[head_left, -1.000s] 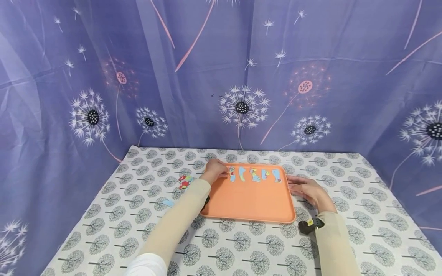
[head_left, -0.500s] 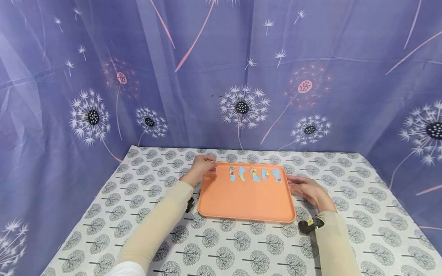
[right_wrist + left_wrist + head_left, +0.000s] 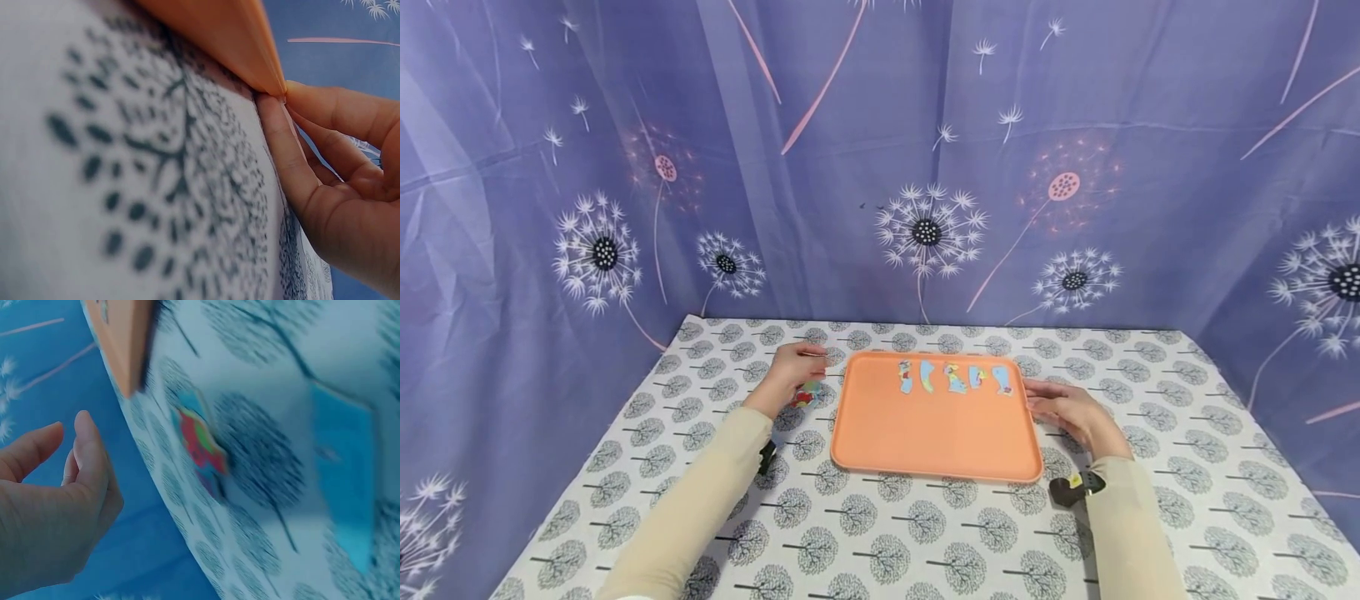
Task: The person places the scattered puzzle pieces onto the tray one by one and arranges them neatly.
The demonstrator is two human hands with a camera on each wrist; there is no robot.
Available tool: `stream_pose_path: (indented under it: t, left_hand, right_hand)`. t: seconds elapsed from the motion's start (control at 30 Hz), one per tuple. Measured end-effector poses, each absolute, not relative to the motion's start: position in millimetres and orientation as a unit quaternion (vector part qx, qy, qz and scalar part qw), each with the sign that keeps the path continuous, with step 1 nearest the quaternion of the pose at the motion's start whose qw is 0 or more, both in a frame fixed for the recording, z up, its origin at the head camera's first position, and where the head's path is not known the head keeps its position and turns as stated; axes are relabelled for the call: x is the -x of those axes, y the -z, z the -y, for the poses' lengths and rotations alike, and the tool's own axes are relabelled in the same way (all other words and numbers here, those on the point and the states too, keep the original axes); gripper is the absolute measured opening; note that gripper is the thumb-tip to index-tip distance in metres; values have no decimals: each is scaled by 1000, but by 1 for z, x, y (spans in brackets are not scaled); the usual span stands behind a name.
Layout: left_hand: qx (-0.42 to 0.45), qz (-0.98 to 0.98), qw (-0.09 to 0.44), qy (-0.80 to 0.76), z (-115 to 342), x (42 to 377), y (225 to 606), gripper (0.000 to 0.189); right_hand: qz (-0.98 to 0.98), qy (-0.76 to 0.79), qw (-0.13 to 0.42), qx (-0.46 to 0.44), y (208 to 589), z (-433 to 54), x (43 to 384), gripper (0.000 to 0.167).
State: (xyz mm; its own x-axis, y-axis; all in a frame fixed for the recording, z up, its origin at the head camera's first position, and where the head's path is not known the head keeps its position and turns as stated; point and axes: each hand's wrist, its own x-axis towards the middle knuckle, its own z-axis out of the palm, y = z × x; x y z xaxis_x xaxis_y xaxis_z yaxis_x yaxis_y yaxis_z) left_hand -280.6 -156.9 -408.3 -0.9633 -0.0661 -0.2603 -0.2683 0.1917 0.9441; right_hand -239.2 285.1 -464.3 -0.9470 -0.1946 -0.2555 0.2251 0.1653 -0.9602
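Observation:
My left hand (image 3: 790, 375) is above the cloth left of the orange tray (image 3: 936, 433), fingers loosely bent with a gap to the thumb, and it holds nothing. Close by lies a red, green and blue jigsaw piece (image 3: 203, 447), partly hidden by that hand in the head view. A plain light-blue piece (image 3: 345, 469) shows farther right in the left wrist view. With thumb and fingers at the rim, my right hand (image 3: 1072, 414) pinches the tray's right edge. Along the tray's far side several puzzle pieces, such as a curved blue one (image 3: 927, 377), lie in a row.
A white cloth with grey tree prints (image 3: 887, 542) covers the table. Behind it hangs a purple-blue curtain (image 3: 820, 250) with dandelion prints. The tray has a low raised rim.
My left hand has left the tray's upper left, where it was by the row of pieces, and moved left over the loose pieces. My right hand stays at the tray's edge.

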Motion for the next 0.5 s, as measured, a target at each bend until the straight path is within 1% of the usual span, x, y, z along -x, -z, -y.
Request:
stream_pose_path:
  t: [0.23, 0.5]
  left_hand:
    - [120, -779, 78, -611, 185, 276, 418, 37]
    - [136, -778, 76, -608, 204, 274, 426, 38]
  right_hand:
    - [-749, 642, 159, -18, 464, -282, 239, 62]
    - [-755, 634, 165, -23, 464, -282, 240, 62]
